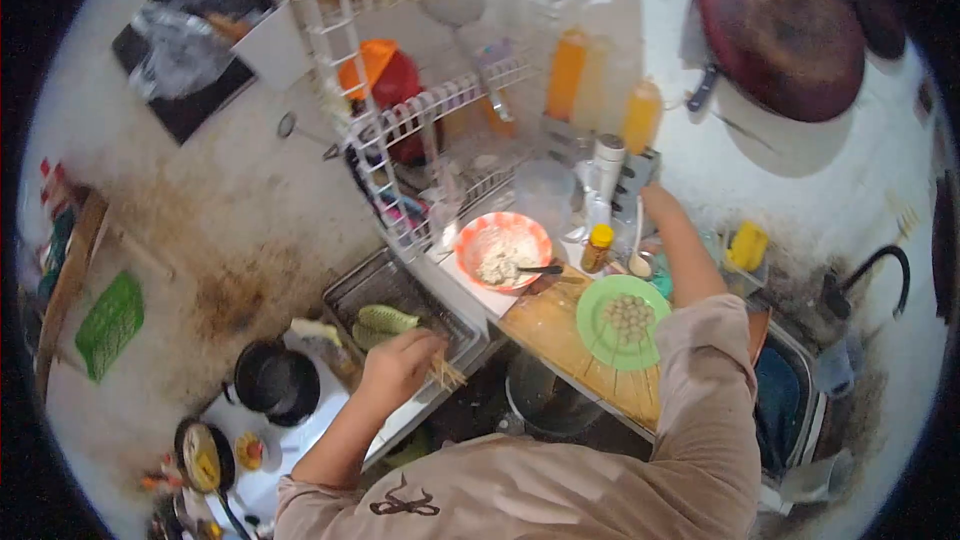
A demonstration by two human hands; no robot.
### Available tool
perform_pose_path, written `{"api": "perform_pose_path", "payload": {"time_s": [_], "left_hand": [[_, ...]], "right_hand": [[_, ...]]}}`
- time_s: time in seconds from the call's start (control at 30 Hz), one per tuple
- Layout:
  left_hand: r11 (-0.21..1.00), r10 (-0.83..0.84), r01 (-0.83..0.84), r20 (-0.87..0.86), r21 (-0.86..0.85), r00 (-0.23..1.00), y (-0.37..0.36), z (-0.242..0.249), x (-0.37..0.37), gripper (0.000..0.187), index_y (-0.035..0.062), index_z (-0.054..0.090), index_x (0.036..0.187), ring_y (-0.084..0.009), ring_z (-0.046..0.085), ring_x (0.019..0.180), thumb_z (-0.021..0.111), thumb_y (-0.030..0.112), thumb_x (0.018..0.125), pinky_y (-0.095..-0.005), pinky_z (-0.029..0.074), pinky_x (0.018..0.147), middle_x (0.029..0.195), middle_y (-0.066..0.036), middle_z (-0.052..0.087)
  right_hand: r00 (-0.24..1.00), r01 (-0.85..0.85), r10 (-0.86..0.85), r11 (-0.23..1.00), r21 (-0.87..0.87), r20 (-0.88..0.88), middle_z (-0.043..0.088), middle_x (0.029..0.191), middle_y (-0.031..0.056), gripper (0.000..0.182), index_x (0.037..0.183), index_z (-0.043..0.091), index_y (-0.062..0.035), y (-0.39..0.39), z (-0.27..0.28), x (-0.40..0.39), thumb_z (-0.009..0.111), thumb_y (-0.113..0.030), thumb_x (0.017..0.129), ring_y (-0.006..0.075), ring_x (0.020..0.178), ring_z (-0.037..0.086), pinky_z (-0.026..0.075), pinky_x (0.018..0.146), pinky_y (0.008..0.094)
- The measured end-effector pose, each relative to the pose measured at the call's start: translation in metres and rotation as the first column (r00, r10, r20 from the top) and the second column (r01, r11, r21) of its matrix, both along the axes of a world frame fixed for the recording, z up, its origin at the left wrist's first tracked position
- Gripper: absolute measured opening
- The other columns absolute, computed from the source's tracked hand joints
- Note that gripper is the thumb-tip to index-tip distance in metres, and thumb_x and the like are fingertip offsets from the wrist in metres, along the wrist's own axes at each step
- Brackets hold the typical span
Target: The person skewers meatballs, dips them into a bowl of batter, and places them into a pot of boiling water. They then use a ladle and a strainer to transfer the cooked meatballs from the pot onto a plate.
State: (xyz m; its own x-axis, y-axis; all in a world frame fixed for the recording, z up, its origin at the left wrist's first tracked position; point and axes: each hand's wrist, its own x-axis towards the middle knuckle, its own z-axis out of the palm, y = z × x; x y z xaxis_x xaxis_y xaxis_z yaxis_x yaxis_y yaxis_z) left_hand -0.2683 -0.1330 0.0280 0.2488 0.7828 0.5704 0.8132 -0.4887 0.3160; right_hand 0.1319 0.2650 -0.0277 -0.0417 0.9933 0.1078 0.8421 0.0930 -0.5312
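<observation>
the left hand (398, 368) sits at about seven o'clock, fingers curled narrow around a small bundle of thin sticks (446, 373) (possibly skewers, too small to tell), which poke out toward three o'clock just above the metal tray (385, 285) holding green corn husks (386, 319). the right hand (655, 202) reaches up toward one o'clock, near a white bottle (605, 166); its grip is hidden, so i cannot tell. between the arms lie a green plate (598, 338) of pale balls on a wooden board (545, 325), and an orange bowl (503, 248) with a spoon. a black pot (275, 380) stands at eight o'clock.
</observation>
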Motion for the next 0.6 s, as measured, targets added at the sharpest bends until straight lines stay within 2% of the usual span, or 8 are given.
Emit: {"api": "perform_pose_path", "payload": {"time_s": [0.1,0.17,0.2,0.23,0.37,0.47,0.53,0.6], "left_hand": [[0.969,0.227,-0.209,0.146,-0.129,0.963,-0.023,-0.020,-0.017,0.012,0.0068,0.058,0.081,-0.0225,0.055,0.062,0.059,0.006,0.069,-0.0296,0.045,0.054,0.081,-0.009,0.056],[0.945,0.295,-0.240,0.267,-0.222,0.917,-0.036,-0.024,-0.021,0.012,0.0080,0.058,0.081,-0.0198,0.053,0.055,0.059,0.009,0.069,-0.0287,0.043,0.051,0.081,-0.008,0.056],[0.947,0.296,-0.235,0.310,-0.221,0.903,-0.038,-0.032,-0.024,0.012,0.0075,0.058,0.080,-0.0186,0.051,0.052,0.060,0.009,0.069,-0.0281,0.043,0.050,0.079,-0.007,0.056],[0.945,0.295,-0.225,0.323,-0.238,0.899,-0.040,-0.037,-0.023,0.011,0.0070,0.058,0.079,-0.0191,0.053,0.054,0.060,0.009,0.068,-0.0285,0.043,0.051,0.076,-0.007,0.056],[0.970,0.225,-0.170,0.379,-0.173,0.898,-0.046,-0.054,0.002,0.007,0.0052,0.057,0.075,-0.0215,0.057,0.062,0.058,0.008,0.069,-0.0301,0.043,0.055,0.070,-0.009,0.057],[0.926,0.257,-0.079,0.464,-0.369,0.848,-0.050,-0.059,0.031,0.004,0.0028,0.056,0.074,-0.0184,0.057,0.065,0.054,0.005,0.072,-0.0288,0.043,0.057,0.069,-0.008,0.057],[0.891,0.285,-0.004,0.553,-0.454,0.783,-0.052,-0.068,0.052,0.005,0.0017,0.055,0.075,-0.0160,0.056,0.065,0.052,0.006,0.075,-0.0278,0.043,0.059,0.068,-0.007,0.057],[0.888,0.286,0.053,0.638,-0.457,0.715,-0.054,-0.082,0.070,0.010,0.0015,0.054,0.075,-0.0147,0.055,0.064,0.050,0.010,0.079,-0.0272,0.042,0.061,0.067,-0.006,0.057]], "right_hand": [[0.931,-0.104,-0.011,0.950,0.294,0.365,0.049,0.100,0.0203,0.026,0.093,0.052,-0.0001,-0.016,0.016,0.009,0.044,0.001,0.068,0.0340,0.098,0.045,0.036,0.084,0.0380],[0.964,-0.216,0.105,0.843,0.493,0.244,0.050,0.089,0.0164,0.035,0.091,0.051,-0.0007,-0.099,0.069,-0.016,0.052,0.010,0.058,0.0316,0.092,0.046,0.037,0.082,0.0352],[0.948,-0.299,0.169,0.762,0.575,0.269,0.051,0.090,0.0200,0.024,0.091,0.051,-0.0021,-0.107,0.071,-0.006,0.047,0.000,0.067,0.0345,0.087,0.049,0.038,0.078,0.0385],[0.965,-0.264,0.213,0.799,0.541,0.155,0.052,0.084,0.0185,0.019,0.086,0.052,-0.0014,-0.144,0.089,-0.017,0.050,-0.001,0.067,0.0338,0.081,0.050,0.039,0.073,0.0377],[0.922,-0.387,0.294,0.723,0.573,0.253,0.056,0.076,0.0155,0.012,0.081,0.055,0.0016,-0.273,0.111,-0.029,0.051,-0.003,0.072,0.0285,0.071,0.054,0.042,0.065,0.0335],[0.870,-0.433,0.492,0.768,0.472,-0.004,0.057,0.076,0.0115,0.011,0.080,0.056,0.0018,-0.348,0.091,-0.041,0.053,-0.002,0.070,0.0227,0.070,0.055,0.044,0.063,0.0303],[0.740,-0.517,0.658,0.689,0.507,-0.139,0.057,0.074,0.0113,0.015,0.074,0.059,-0.0002,-0.370,0.055,-0.051,0.049,-0.011,0.074,0.0219,0.064,0.056,0.046,0.059,0.0299],[0.683,-0.446,0.521,0.852,0.273,-0.512,0.057,0.076,0.0127,0.016,0.075,0.060,-0.0017,-0.403,0.050,-0.084,0.049,-0.014,0.074,0.0234,0.061,0.056,0.047,0.055,0.0299]]}}
